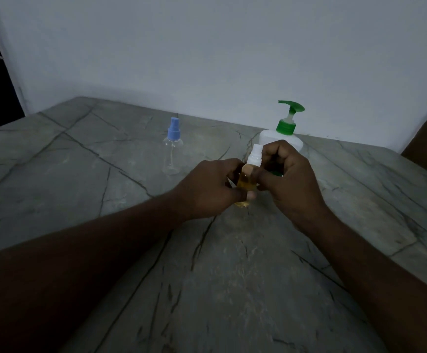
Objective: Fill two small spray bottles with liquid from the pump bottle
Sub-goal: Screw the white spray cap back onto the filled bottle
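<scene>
The grey, veined table (85, 159) fills the lower two thirds of the frame. A pale wall (207, 47) runs across the top behind it. Right of centre, near the wall, the pump bottle (271, 138) stands upright, white with a green pump head. Just in front of it, at mid-frame, the left grip (207, 184) is curled round the body of the amber bottle (244, 184), a small spray bottle with yellow-brown liquid inside. Whether its base touches the table I cannot tell. The right grip (291, 179) pinches the white cap (254, 155) on top of that bottle between thumb and curled fingers. Left of centre, well apart from both grips, the clear bottle (173, 149) stands upright on the table with a blue spray cap.
</scene>
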A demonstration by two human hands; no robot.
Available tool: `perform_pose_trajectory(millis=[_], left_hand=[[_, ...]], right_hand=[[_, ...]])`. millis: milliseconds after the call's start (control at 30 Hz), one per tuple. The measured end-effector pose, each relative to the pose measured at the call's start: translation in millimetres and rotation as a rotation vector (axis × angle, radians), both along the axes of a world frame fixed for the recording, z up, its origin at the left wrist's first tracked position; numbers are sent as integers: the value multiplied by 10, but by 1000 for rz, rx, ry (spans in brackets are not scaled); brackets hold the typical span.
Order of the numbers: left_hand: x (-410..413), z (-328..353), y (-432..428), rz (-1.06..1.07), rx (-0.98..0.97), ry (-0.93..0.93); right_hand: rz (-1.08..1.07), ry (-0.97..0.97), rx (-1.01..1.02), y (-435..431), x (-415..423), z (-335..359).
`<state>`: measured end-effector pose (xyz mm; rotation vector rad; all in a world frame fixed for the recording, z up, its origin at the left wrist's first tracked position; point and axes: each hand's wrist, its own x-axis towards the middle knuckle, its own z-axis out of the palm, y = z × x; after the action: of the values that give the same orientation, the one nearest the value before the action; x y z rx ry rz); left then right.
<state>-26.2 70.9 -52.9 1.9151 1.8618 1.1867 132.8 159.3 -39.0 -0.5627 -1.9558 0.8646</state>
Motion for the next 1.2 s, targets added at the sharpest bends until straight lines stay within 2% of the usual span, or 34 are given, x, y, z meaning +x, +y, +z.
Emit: perform_pose_trajectory(millis=[233, 367, 633, 867, 967, 1200], left_hand=[[-2, 3, 20, -1, -2, 2], [9, 0, 34, 12, 0, 12], [12, 5, 35, 28, -11, 27], [29, 31, 4, 14, 8, -30], [52, 61, 2, -33, 36, -160], [132, 20, 21, 62, 163, -101]], right_hand=[[56, 21, -22, 9, 57, 16], [14, -17, 68, 25, 53, 14], [34, -19, 68, 45, 23, -15], [22, -18, 52, 20, 18, 23], [23, -25, 67, 8, 16, 38], [17, -24, 60, 0, 9, 46]])
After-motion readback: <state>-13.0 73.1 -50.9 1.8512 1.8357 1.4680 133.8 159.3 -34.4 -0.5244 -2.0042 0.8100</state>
